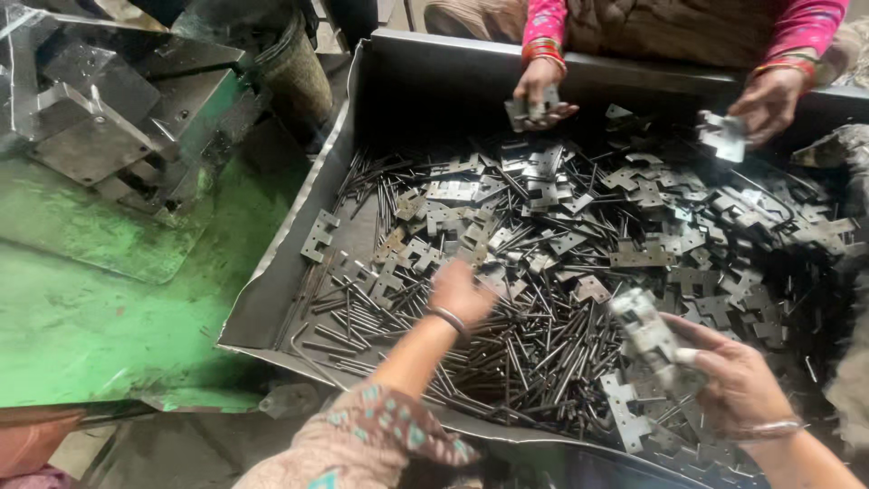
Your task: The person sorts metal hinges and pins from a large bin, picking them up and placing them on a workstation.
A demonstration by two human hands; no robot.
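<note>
A wide metal tray [272, 299] holds a heap of grey hinge plates [543, 217] and thin steel pins [543, 353]. My left hand [460, 292] reaches down into the heap, fingers curled on the pins and plates; what it grips is hidden. My right hand [738, 380] is raised over the tray's near right part and holds a stack of hinge plates [647, 340].
Across the tray a person in pink sleeves holds hinge plates in each hand [536, 95] [765, 104]. A green machine table [81, 299] with a steel press fixture [109, 118] stands to the left. A dark bucket [294, 72] sits behind it.
</note>
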